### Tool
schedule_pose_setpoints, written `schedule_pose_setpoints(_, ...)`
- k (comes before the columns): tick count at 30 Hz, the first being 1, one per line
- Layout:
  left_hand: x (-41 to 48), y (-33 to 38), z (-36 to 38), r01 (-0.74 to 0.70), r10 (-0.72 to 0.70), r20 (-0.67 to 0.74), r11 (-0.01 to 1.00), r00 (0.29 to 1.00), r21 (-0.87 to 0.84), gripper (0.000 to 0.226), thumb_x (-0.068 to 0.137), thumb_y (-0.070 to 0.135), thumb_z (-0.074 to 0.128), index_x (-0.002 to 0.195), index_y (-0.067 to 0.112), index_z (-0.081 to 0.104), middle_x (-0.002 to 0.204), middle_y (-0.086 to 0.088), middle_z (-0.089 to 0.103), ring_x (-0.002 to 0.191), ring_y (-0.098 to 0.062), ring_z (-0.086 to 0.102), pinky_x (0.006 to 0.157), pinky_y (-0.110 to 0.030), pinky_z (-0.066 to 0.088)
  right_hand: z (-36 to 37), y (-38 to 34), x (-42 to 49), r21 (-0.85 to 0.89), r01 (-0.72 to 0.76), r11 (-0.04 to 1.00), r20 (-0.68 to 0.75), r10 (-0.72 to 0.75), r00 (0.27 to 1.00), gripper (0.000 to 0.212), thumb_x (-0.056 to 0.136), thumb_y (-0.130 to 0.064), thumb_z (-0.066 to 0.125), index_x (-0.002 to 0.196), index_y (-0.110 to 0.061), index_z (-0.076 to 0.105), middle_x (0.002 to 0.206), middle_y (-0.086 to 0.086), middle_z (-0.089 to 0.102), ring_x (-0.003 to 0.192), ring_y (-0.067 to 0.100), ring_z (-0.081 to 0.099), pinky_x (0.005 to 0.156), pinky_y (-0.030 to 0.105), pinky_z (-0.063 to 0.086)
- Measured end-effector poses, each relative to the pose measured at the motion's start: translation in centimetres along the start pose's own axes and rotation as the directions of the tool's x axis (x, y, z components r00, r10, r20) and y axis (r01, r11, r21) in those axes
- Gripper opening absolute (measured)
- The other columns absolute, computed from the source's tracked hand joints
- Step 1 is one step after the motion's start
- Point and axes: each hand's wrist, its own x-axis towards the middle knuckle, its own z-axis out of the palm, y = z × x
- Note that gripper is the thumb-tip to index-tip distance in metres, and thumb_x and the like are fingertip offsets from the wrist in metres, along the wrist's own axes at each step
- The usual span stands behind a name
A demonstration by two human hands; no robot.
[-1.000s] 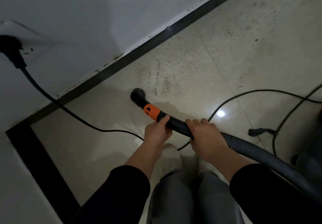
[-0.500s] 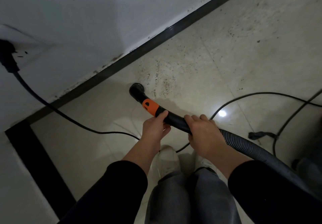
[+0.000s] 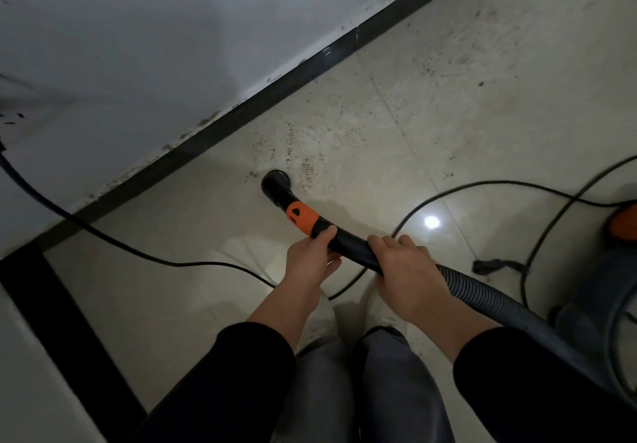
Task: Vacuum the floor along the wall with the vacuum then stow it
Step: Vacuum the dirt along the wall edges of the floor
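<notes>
Head view: the nozzle [image 3: 275, 182] is sliding along the floor [image 3: 448, 115] toward the far end of the black baseboard [image 3: 241, 112], and since a second ago it is sitting at the near edge of the speckled dirt patch [image 3: 303, 153] instead of short of it. Both hands are travelling with it. The left hand [image 3: 308, 258] is clenching the black tube just behind the orange collar [image 3: 301, 217], and the right hand [image 3: 406, 267] is wrapping the tube where the ribbed hose [image 3: 482, 299] begins. The power cord [image 3: 103, 236] is trailing across the floor from the wall at the left. At the right edge, part of the vacuum body [image 3: 624, 224] is coming into sight. Judging by the grit ahead, the wall strip is only partly cleaned and stowing is some way off.
</notes>
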Motion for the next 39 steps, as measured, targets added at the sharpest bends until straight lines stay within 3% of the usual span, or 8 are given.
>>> schedule_pose_setpoints(13,-2.0,-2.1,4.3,0.028,-0.028,0.013,0.999,1.000,0.037,0.022,0.093,0.019,0.063,0.109,0.003,0.061,0.106,-0.015,0.069,0.089,-0.016,0.066,0.064,-0.019,0.053,-0.3,4.2,-2.9,0.012,-0.049,0.999,0.004,0.049,0.999,0.039,0.090,-0.013,0.052,0.127,-0.020,0.043,0.118,0.000,0.056,0.109,0.023,0.048,0.089,0.036,0.040)
schedule_pose_setpoints(20,-2.4,-2.6,6.8,0.018,-0.021,0.047,0.998,0.999,0.067,0.018,0.093,0.020,0.063,0.104,0.006,0.061,0.108,-0.015,0.069,0.091,-0.017,0.066,0.076,-0.024,0.053,-0.9,6.4,-3.6,0.023,-0.071,0.997,0.000,0.071,0.997,0.041,0.091,-0.015,0.051,0.131,-0.021,0.040,0.120,-0.001,0.054,0.110,0.022,0.047,0.089,0.035,0.039)
schedule_pose_setpoints(27,-2.3,-3.1,8.6,0.014,-0.020,0.055,0.995,0.998,0.101,0.017,0.093,0.020,0.063,0.101,0.005,0.061,0.104,-0.015,0.069,0.092,-0.019,0.067,0.068,-0.021,0.052,-1.1,8.2,-4.2,0.044,-0.097,0.994,0.003,0.097,0.995,0.041,0.090,-0.016,0.054,0.128,-0.021,0.041,0.119,-0.002,0.054,0.109,0.021,0.048,0.089,0.034,0.040)
schedule_pose_setpoints(39,-1.3,-2.1,8.5,-0.013,0.009,0.040,0.995,0.999,0.101,0.015,0.093,0.020,0.063,0.103,0.008,0.061,0.098,-0.009,0.069,0.089,-0.015,0.066,0.081,-0.026,0.052,-0.7,8.1,-2.5,0.071,-0.068,0.995,-0.016,0.069,0.997,0.041,0.092,-0.018,0.054,0.130,-0.021,0.041,0.120,-0.001,0.055,0.108,0.021,0.048,0.090,0.034,0.041)
